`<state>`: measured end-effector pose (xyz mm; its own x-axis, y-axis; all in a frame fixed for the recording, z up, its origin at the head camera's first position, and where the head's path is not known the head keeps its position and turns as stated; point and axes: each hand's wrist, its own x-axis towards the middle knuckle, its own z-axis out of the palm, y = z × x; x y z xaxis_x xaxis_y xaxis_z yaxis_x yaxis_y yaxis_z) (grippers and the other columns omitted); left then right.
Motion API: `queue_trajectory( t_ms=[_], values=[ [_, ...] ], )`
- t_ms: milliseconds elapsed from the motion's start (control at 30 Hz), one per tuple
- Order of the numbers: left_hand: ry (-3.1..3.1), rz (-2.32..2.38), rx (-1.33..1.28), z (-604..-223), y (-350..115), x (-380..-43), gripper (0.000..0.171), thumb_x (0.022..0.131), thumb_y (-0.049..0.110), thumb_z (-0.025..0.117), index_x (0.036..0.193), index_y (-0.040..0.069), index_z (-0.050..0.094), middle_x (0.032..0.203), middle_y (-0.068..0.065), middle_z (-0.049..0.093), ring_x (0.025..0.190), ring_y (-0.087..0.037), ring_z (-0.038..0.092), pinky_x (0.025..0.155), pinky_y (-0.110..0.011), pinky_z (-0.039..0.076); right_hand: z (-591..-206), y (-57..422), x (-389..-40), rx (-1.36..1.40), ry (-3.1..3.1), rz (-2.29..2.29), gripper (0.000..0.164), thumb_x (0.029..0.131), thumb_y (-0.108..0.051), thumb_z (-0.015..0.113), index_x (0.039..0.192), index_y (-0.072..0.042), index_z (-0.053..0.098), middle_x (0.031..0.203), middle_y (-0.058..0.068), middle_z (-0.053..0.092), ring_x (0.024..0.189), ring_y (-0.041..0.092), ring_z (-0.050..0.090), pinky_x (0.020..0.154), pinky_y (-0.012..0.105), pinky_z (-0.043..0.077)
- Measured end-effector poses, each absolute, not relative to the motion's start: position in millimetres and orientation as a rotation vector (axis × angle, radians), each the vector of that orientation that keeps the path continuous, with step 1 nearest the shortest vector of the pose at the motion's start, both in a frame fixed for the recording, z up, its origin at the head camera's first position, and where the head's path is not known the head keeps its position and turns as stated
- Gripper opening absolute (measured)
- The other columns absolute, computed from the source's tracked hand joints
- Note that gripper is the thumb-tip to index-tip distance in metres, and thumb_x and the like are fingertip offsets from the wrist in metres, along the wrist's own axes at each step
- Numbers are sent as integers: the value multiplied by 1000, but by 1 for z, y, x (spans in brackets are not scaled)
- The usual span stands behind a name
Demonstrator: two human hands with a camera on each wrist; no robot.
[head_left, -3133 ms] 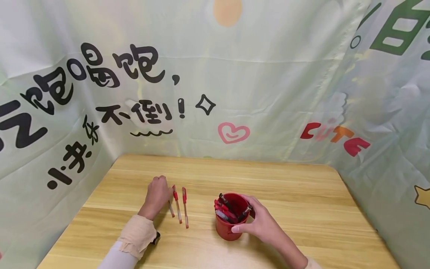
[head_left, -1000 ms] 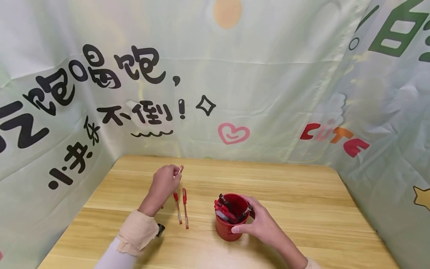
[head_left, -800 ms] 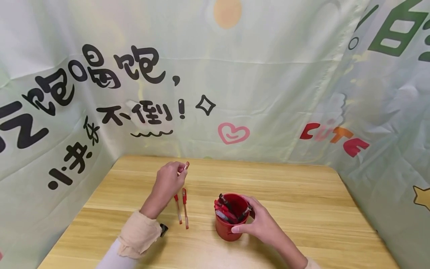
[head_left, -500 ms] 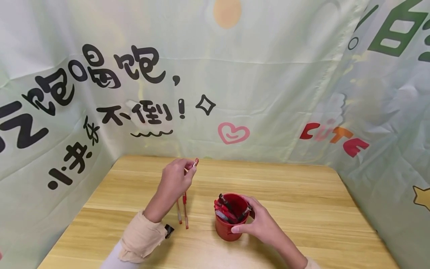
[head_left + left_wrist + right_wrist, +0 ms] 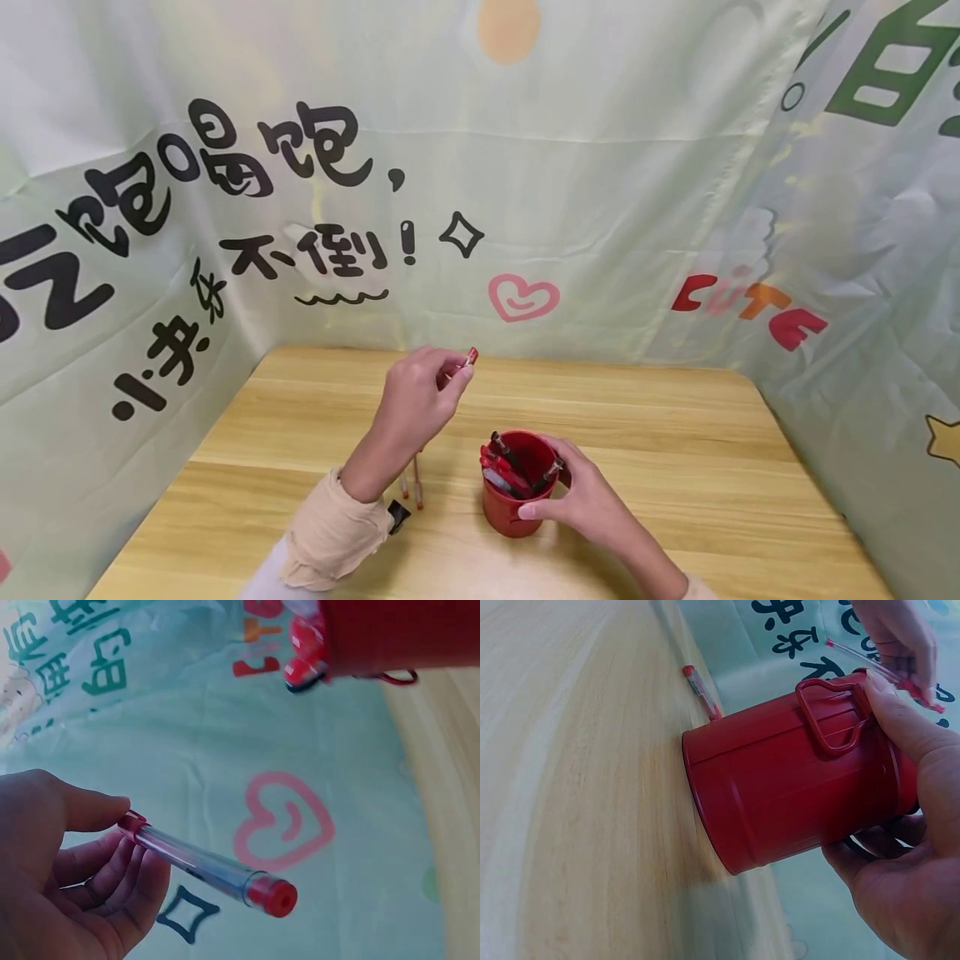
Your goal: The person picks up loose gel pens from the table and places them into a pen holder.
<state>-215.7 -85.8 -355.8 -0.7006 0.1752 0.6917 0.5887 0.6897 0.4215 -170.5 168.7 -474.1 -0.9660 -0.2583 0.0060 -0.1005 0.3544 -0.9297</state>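
Note:
My left hand (image 5: 416, 400) is raised over the table, pinching a red pen (image 5: 202, 862) between thumb and fingers. In the left wrist view its clear barrel points away from the hand, and the grip is near the red cap. A small red metal bucket (image 5: 510, 517) stands upright on the table, right of that hand. My right hand (image 5: 588, 500) holds it from the right side, thumb at the near side by the rim. Several red and black pens (image 5: 504, 468) lean inside the bucket. Two more red pens (image 5: 418, 492) lie on the table, partly hidden by my left forearm.
The wooden table (image 5: 675, 467) has a light grain and ends at a printed cloth (image 5: 600, 250) hung behind and along both sides. A wire handle (image 5: 832, 720) loops out on the bucket's near side.
My left hand has picked up one red pen from the left group, then lifted and carried it rightward toward the bucket. The right hand and bucket have stayed in place.

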Motion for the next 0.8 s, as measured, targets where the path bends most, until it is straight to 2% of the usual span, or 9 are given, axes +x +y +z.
queue_trajectory(
  t_ms=[300,800],
  values=[
    [-2176,-1086,-720,-347,-71,-205,13,91,14,81,101,6,80,85,-5,75,70,-10,67,65,-20,59,-475,169,-171,-354,2473,-1673,93,67,-31,99,147,-21,52,140,-2,61,133,20,59,108,18,48],
    [-2129,-1376,-825,-348,-52,-189,16,92,14,79,107,7,78,96,-4,78,77,-8,73,73,-20,62,-476,171,-172,-387,2489,-1653,92,69,-33,98,147,-20,51,139,-2,62,130,19,60,106,18,49]
  ],
)
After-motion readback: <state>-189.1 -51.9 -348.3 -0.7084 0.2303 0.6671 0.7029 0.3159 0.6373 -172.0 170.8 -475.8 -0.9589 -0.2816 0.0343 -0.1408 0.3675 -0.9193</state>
